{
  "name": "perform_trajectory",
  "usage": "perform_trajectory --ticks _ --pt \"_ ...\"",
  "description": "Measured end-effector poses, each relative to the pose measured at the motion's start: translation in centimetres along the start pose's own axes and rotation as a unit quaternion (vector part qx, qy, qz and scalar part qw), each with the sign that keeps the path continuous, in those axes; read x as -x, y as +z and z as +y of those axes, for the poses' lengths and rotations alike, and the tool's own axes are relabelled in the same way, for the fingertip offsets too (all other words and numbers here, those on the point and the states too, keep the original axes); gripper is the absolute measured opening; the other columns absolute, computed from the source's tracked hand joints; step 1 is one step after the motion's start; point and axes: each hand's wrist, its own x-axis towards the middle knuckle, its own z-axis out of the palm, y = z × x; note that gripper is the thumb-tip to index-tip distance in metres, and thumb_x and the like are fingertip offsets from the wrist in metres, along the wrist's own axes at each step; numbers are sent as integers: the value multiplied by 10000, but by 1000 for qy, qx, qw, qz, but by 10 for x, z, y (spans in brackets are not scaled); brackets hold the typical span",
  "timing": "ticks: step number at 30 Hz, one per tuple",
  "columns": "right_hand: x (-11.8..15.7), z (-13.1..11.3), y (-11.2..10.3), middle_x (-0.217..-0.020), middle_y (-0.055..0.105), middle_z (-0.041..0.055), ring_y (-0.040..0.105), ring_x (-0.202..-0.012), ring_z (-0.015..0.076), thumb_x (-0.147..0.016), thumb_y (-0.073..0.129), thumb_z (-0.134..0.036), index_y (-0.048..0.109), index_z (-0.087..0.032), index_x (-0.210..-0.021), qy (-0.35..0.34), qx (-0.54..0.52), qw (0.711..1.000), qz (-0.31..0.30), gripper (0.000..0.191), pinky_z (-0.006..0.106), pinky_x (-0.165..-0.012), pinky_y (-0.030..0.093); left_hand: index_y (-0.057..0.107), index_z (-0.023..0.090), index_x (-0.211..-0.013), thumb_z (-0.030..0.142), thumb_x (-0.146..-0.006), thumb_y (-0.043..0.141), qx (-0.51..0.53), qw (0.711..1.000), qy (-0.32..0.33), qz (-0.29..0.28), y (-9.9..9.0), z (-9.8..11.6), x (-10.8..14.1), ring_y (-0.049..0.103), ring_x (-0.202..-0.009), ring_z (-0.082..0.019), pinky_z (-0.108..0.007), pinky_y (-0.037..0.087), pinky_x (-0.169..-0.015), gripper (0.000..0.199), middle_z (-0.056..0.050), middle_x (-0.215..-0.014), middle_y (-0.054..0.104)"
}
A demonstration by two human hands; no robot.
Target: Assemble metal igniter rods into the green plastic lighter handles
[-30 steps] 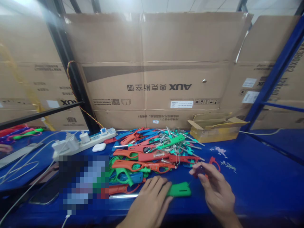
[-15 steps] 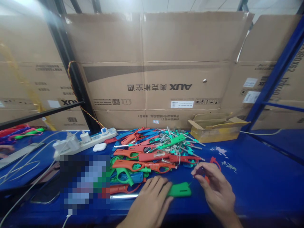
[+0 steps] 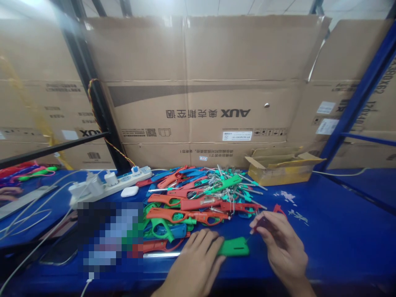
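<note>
My left hand point(image 3: 198, 260) is closed over a green long-necked lighter point(image 3: 235, 246) lying on the blue table near the front. The lighter's slotted end sticks out to the right of my fingers. A silver metal tube point(image 3: 162, 255) emerges on the other side of the hand. To the right, my right hand point(image 3: 283, 247) is raised a little, thumb and fingers pinching a small dark reddish piece point(image 3: 262, 223) whose exact kind I cannot make out. It is close to the lighter's right end. Behind my hands spreads a pile of orange lighter bodies point(image 3: 168, 214), with green, red and blue ones.
Metal tubes with teal parts point(image 3: 244, 192) lie at the pile's back. An open carton point(image 3: 281, 171) stands behind right, near small pale bits point(image 3: 286, 197). A power strip point(image 3: 108, 185), white case point(image 3: 130, 192) and cables are left. Another person's hand point(image 3: 9, 193) shows at far left.
My right hand has shifted slightly, its fingers curling more around the dark piece, which is now more hidden. My left hand and the green lighter have stayed put.
</note>
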Motion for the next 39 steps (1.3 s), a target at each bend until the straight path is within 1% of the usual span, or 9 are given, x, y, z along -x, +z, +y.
perform_trajectory --ticks 5,8,13,18,23,26,30,34,39 --pt "-1 -1 0 -1055 668 93 704 -887 210 -960 621 -64 597 -291 -1386 1 -1 1000 -15 484 375 -721 650 584 172 -1336 312 -1094 429 1 1000 1 5 0 0 0 652 -1126 -268 -429 566 -981 320 -87 -1220 692" --pt "-5 -5 2 -1076 668 98 710 -873 210 -972 608 -90 610 -286 -1373 8 -1 1000 -16 446 368 -707 654 589 177 -1333 311 -1093 435 3 1000 1 7 -1 0 0 649 -1135 -259 -412 561 -990 316 -89 -1219 692" --pt "-6 -14 8 -1109 718 86 745 -806 192 -1004 549 -117 617 -285 -1371 37 2 999 -2 409 318 -671 667 577 170 -1334 307 -1090 431 12 1000 -1 -2 0 0 0 649 -1128 -274 -438 563 -987 316 -88 -1223 686" --pt "-3 -10 7 -1070 720 67 750 -794 184 -975 611 -117 629 -276 -1330 35 -19 999 11 390 321 -705 673 576 175 -1328 302 -1087 435 9 1000 -4 -8 0 0 -1 656 -1109 -286 -455 573 -966 307 -87 -1217 688" --pt "-2 -4 3 -1035 709 82 739 -825 202 -954 652 -115 643 -259 -1301 29 -15 999 -5 376 354 -715 668 578 174 -1334 299 -1090 431 2 1000 0 1 0 0 -1 657 -1120 -271 -430 568 -978 311 -94 -1215 692" --pt "-3 -5 2 -1085 719 92 745 -849 211 -959 639 -111 635 -267 -1335 16 -17 1000 -21 407 358 -714 672 585 177 -1327 303 -1088 438 1 1000 0 4 -1 0 -1 659 -1115 -270 -427 568 -977 308 -95 -1209 695" --pt "-7 -11 4 -1188 739 92 771 -883 212 -999 566 -121 618 -279 -1381 23 20 998 -47 417 335 -761 676 586 168 -1326 302 -1090 430 3 1000 2 2 -1 0 -1 657 -1118 -275 -436 572 -972 313 -98 -1214 693" --pt "-8 -11 5 -1138 753 59 775 -866 199 -996 573 -119 609 -297 -1389 28 26 999 -32 432 315 -763 671 580 172 -1332 303 -1088 442 8 1000 -1 -2 0 0 -1 656 -1119 -277 -446 572 -973 310 -86 -1221 690" --pt "-6 -8 5 -1098 725 64 748 -842 185 -990 581 -103 593 -301 -1398 22 20 999 -34 454 325 -766 652 578 181 -1340 309 -1087 448 7 1000 -3 -2 0 0 1 647 -1130 -273 -431 560 -989 312 -84 -1229 688"
